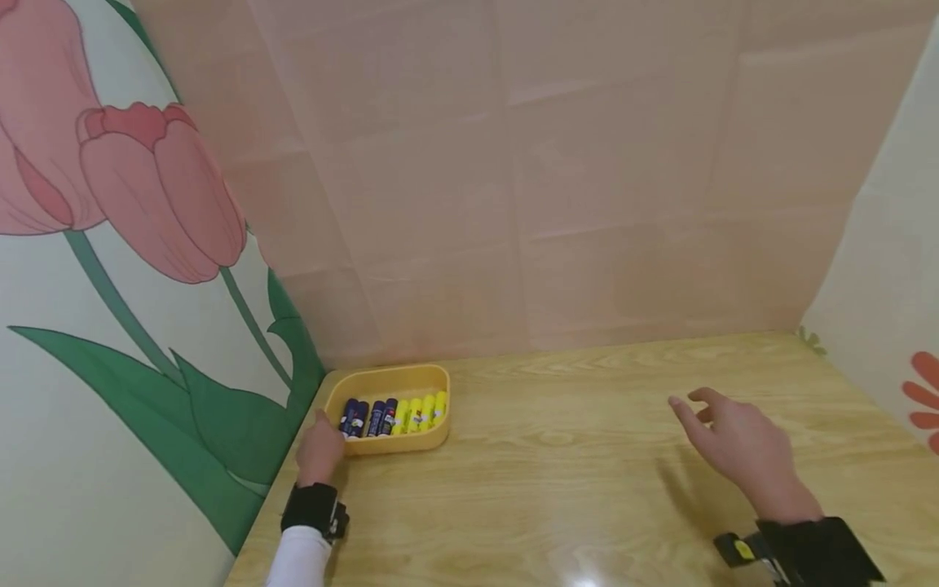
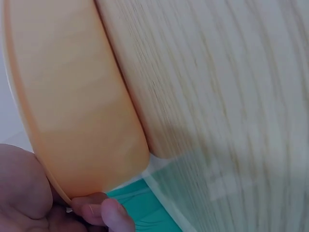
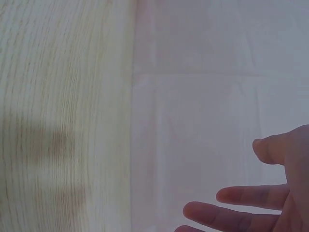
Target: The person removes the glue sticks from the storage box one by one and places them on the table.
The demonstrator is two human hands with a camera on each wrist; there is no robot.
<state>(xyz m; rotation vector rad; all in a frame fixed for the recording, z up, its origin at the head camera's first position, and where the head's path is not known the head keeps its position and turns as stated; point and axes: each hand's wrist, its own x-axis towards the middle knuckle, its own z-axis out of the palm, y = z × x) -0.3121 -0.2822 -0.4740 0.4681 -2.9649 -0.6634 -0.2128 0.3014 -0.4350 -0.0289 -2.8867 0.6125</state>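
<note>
Tray (image 1: 399, 443), yellow and round-cornered, at the far left of a wood-grain tabletop (image 1: 543, 465), beside a wall of painted tulips (image 1: 165, 204). Inside it, four navy tubes (image 1: 376, 418) at left and four yellow tubes (image 1: 414, 414) at right, side by side. Gripped at its near left corner by the left hand (image 1: 319, 448), with a black wrist strap (image 1: 310, 507) and white sleeve (image 1: 299, 559) behind. Well apart, above the right part of the tabletop, a released right hand (image 1: 750, 447), thumb and fingers loosely spread. At the back, creased pinkish sheeting (image 1: 550, 179).

Indoors, rm type unclear: tulip-print wall (image 1: 157, 196) & pink sheet (image 1: 550, 179) edge tbl (image 1: 550, 440)
</note>
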